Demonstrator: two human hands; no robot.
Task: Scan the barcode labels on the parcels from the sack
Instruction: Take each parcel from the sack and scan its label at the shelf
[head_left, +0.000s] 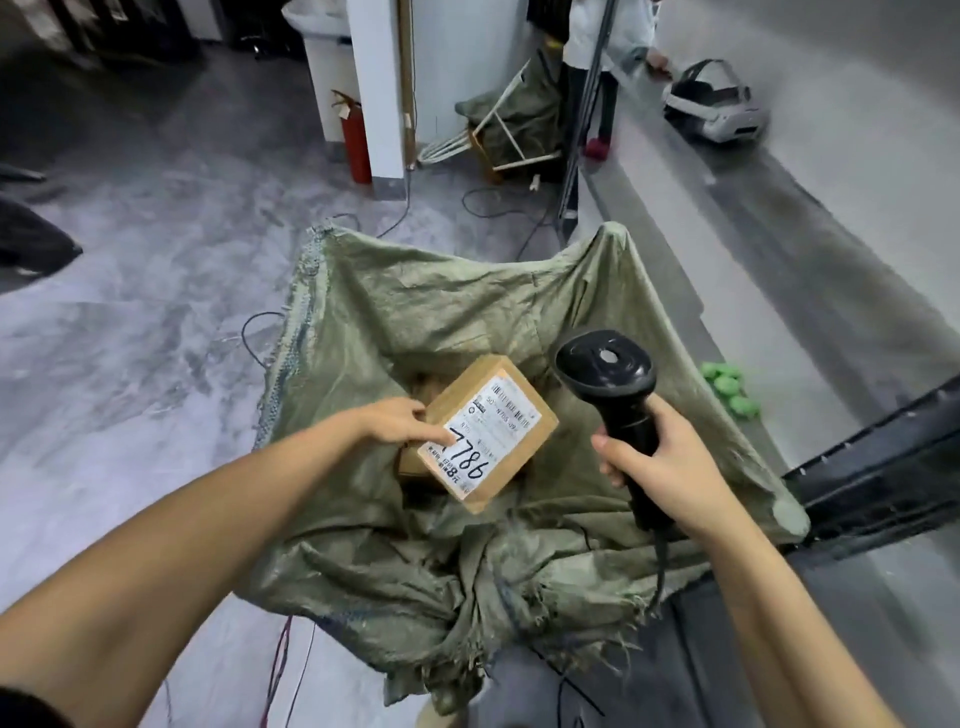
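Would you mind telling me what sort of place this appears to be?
Probably a parcel sorting depot: a green woven sack holding labelled cardboard parcels, a handheld barcode scanner, bare concrete floor.

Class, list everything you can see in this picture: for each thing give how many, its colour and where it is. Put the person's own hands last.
parcel: one held up, brown cardboard with a white label, over the open sack; more brown boxes partly hidden beneath it
sack: one, green woven, open, centre of the floor
scanner: one, black, right of the parcel
fire extinguisher: one, red, by the white pillar
second sack: one, green, on a frame in the background
green lumps: several, on the floor at right; cannot tell what they are
cables: several, dark, across the grey floor
left hand: holds the parcel's edge
right hand: grips the scanner's handle
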